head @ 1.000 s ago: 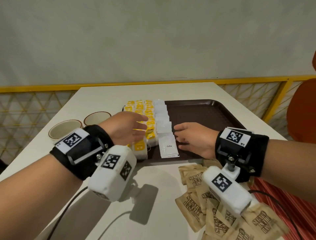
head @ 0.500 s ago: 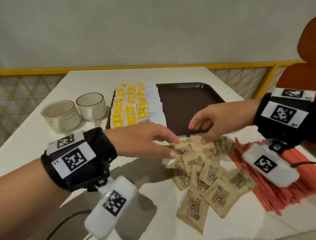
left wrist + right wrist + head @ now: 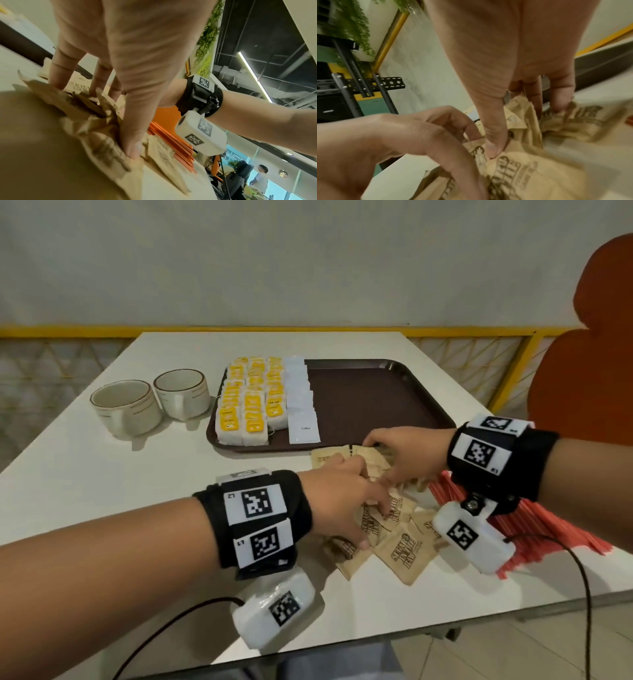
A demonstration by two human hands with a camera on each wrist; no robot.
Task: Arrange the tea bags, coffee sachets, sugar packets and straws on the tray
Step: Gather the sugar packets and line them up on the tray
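While both hands work a loose pile of brown sugar packets [image 3: 404,553] on the white table [image 3: 85,474], the dark tray [image 3: 376,395] sits just behind the pile, its near rim touching or almost touching the farthest packets. The left hand [image 3: 342,498] lies palm-down over the side of the pile away from the straws, fingers spread and bent, thumb and fingertips pressing into the crumpled paper; the left-wrist view shows several packets bunched up between thumb and fingers. The right hand [image 3: 407,453] reaches in at the tray's near edge, its thumb [image 3: 494,146] pushed down on a packet and its fingers curled onto others; whether either hand has a packet lifted clear cannot be told. Yellow-labelled tea bags [image 3: 250,402] fill the tray's left end in three rows, and a single row of white coffee sachets [image 3: 301,405] runs just right of them; the rest of the tray shows bare brown. Red straws [image 3: 548,522] lie fanned on the table to the tray's near right, touching the packets and partly under the right wrist. Two cups [image 3: 150,402] stand on the table just left of the tray.
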